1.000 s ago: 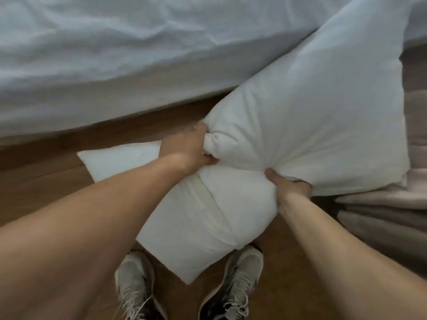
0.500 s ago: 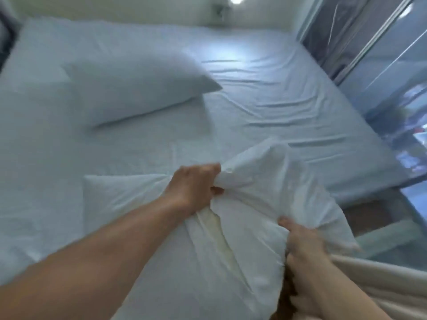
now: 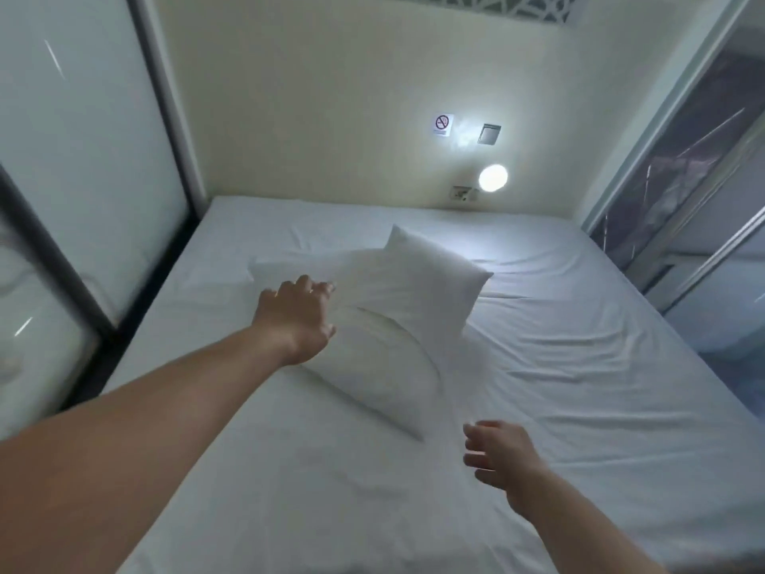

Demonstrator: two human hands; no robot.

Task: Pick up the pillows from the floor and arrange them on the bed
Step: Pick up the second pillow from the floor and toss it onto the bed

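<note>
Left hand reaches forward, fingers loose and spread, at the near-left edge of the front pillow; contact unclear, nothing gripped. Right hand hovers low over the sheet, fingers apart, empty. Front pillow lies mid-bed, tilted against a second pillow behind it. Wall lamp lit beyond.

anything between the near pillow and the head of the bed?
Only the second pillow: it lies behind the near pillow, toward the wall, and they overlap. Bare sheet on the bed to its right. Left hand rests on the near pillow; right hand is open and clear.
</note>
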